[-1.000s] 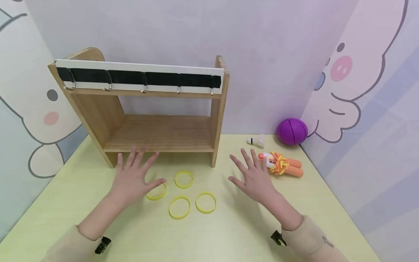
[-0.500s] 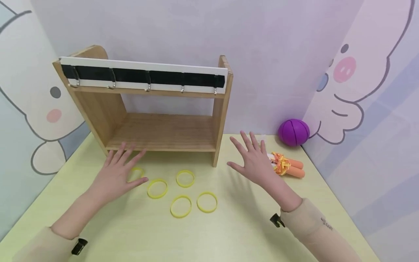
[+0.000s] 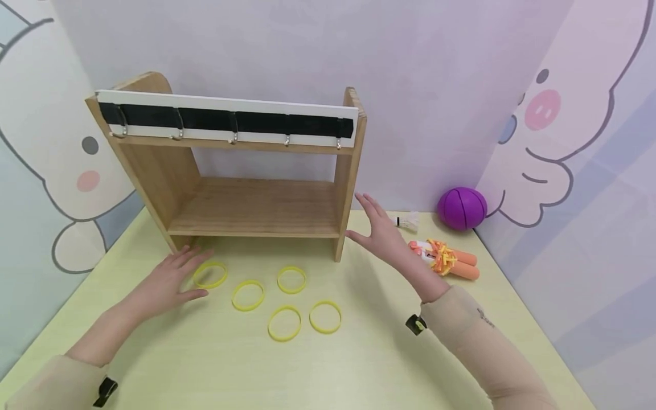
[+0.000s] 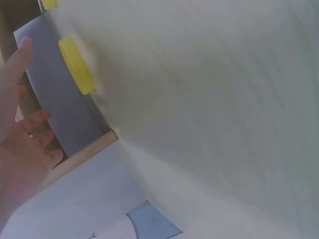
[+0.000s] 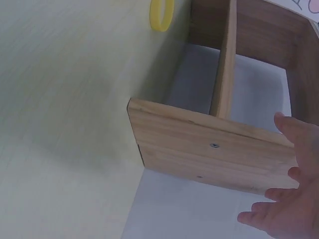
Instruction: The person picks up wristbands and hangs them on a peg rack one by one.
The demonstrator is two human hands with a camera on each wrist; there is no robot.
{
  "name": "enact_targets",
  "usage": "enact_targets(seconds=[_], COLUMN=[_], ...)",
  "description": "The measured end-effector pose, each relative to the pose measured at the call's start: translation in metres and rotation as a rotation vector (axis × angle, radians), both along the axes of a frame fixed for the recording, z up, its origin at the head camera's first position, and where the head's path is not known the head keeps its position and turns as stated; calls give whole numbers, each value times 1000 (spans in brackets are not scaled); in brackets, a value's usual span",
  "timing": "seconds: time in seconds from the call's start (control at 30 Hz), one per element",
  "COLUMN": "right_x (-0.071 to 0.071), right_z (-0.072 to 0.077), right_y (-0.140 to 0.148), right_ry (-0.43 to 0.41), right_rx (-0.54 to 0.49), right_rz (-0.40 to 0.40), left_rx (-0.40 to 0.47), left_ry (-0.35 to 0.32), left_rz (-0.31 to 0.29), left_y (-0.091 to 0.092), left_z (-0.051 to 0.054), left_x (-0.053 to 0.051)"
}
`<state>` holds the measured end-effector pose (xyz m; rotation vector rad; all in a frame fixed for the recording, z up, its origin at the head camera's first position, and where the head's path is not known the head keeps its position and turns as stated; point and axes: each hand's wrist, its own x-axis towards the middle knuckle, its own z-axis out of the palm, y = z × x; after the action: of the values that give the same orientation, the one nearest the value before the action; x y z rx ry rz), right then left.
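My left hand [image 3: 166,285] is low over the table by the left foot of a wooden shelf [image 3: 253,208], fingers extended. Just right of its fingertips lies a yellow ring [image 3: 226,274], like a wristband. Several matching rings lie on the table before the shelf, among them a front right ring [image 3: 340,316]. Beside the shelf's right side panel [image 3: 352,171] is my right hand [image 3: 384,236], thumb apart from its straight fingers. In the right wrist view the thumb is near the panel's front edge [image 5: 214,124]; contact cannot be told. Both hands hold nothing.
Across the shelf's top front runs a white and black rail [image 3: 205,118] with several metal hooks. To the right lie a white shuttlecock [image 3: 407,221], an orange and white toy [image 3: 446,257] with yellow strips, and a purple ball [image 3: 462,208]. Walls [image 3: 410,114] stand behind and at both sides.
My left hand has moved left and down, uncovering the leftmost ring. The right hand has shifted left to the shelf's side, its fingers drawing closer together. The shelf and rings look unmoved.
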<state>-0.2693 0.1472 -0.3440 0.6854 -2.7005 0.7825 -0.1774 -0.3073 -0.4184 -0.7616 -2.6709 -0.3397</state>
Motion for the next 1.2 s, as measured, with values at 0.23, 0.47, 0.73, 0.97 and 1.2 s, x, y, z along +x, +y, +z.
enact_targets(seconds=[0.23, 0.47, 0.73, 0.97, 1.2], right_x=[-16, -27, -41, -45, -47], right_z=[-13, -27, -47, -58, -66], right_y=[-11, -20, -30, -33, -34], right_ry=[-64, -129, -93, -16, 34], right_rx=[-201, -425, -561, -492, -463], right_rz=[57, 105, 159, 113, 130], left_rx=[40, 87, 80, 78, 108], left_ry=[-86, -173, -106, -73, -154], left_rz=[-29, -109, -138, -128, -52], left_y=[-9, -17, -27, -27, -25], left_z=[-9, -19, -25, -22, -17], left_x=[-6, -14, -27, -30, -28])
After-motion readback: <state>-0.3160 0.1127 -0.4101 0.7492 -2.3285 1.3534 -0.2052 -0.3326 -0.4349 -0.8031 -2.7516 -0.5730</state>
